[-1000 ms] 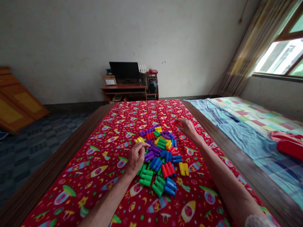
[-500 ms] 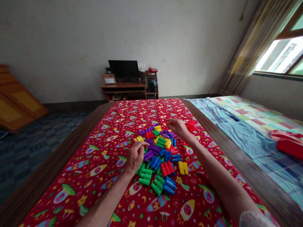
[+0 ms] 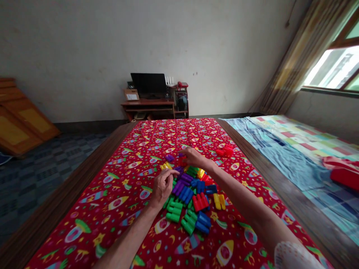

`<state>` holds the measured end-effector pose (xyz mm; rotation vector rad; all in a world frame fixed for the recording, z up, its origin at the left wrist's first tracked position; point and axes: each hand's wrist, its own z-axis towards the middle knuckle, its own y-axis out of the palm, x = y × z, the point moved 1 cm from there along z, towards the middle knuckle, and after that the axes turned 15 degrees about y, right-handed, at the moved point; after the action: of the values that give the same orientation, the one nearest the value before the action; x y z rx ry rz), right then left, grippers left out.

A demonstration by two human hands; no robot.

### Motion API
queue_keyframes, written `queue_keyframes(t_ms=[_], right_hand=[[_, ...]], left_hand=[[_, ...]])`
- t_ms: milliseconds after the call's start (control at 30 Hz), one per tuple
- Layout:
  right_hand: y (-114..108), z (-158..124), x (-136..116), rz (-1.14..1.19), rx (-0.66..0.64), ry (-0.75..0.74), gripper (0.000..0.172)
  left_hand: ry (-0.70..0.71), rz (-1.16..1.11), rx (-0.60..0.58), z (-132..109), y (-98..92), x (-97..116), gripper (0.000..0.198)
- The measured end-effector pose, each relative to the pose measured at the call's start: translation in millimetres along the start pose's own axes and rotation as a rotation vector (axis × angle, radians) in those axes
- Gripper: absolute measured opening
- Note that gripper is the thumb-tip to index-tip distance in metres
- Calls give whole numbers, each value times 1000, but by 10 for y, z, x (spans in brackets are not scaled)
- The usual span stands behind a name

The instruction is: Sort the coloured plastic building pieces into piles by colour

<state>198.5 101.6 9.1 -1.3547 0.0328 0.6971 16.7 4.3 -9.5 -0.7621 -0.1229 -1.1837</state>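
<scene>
A pile of plastic building blocks (image 3: 190, 194) in green, blue, red, yellow and purple lies on the red rocket-print cloth (image 3: 123, 186). My left hand (image 3: 162, 185) rests at the pile's left edge, fingers curled with the thumb against the fingertips; what it holds, if anything, is hidden. My right hand (image 3: 194, 158) reaches over the far end of the pile, its fingers bent down around a red block (image 3: 183, 161). A second red block (image 3: 225, 152) lies alone on the cloth, right of the pile.
The cloth covers a long wooden platform (image 3: 84, 168). A bed with a checked sheet (image 3: 294, 145) and a red thing (image 3: 343, 175) lies to the right. A desk with a monitor (image 3: 148, 93) stands against the far wall, and a wooden cabinet (image 3: 19, 123) stands at the left.
My right hand let go of a red block to the right of the pile, then moved left onto the pile's far end. My left hand has stayed in place.
</scene>
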Motion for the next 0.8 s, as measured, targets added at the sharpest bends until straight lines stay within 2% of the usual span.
queue_keyframes(t_ms=[100, 200, 367, 433, 500, 600, 700, 800], right_hand=[[-115, -20, 85, 175, 37, 129, 42], [-222, -53, 239, 406, 131, 216, 42], [-424, -200, 727, 748, 322, 411, 38], [-515, -287, 869, 808, 338, 456, 39], [-581, -358, 907, 847, 269, 439, 40], [-598, -402, 760, 900, 92, 330, 43], [-543, -406, 435, 917, -74, 184, 44], [-466, -451, 19, 839, -263, 53, 44]], left_hand=[[-4, -7, 4, 1, 0, 4, 30], [-13, -9, 6, 1, -6, 11, 30], [-32, -14, -2, 6, -10, 17, 30], [-39, -13, -4, 7, -7, 12, 30], [-46, -14, -8, 2, -3, 3, 30], [-72, -27, -20, -22, 7, -11, 29], [-143, -69, 46, -57, 24, -32, 29], [-202, -139, 137, -82, 45, -68, 42]])
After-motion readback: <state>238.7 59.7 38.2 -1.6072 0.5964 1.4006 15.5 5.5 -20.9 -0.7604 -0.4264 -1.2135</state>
